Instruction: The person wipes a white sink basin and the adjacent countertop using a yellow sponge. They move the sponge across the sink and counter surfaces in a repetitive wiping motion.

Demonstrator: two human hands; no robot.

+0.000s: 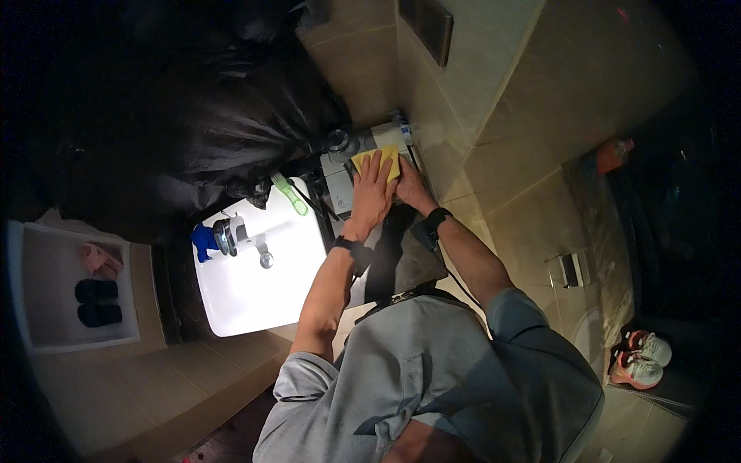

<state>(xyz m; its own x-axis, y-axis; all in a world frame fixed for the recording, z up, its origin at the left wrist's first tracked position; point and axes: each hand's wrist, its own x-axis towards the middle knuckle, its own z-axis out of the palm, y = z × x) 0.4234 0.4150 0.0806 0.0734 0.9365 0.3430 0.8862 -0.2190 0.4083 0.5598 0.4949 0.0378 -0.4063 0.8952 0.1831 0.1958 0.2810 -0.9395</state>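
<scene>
A folded yellow cloth (386,154) lies under the spread fingers of my left hand (373,194), which presses it from above. My right hand (412,186) is curled at the cloth's right edge. Its fingertips are partly hidden, so whether it grips the cloth or something beneath is unclear. Both hands are over a light tiled counter (337,188). Just beyond the cloth stands a clear glass jar (340,144), and a small bottle with a blue and white label (403,128) is against the wall. Each wrist wears a black band.
Left of my hands is a white washbasin (260,301) with a chrome faucet (228,236), a blue cloth (204,242) and a green brush (289,194) on its rim. Black plastic sheeting (243,116) hangs behind. A wall niche (52,301) holds dark slippers (98,302); sneakers (641,359) sit far right.
</scene>
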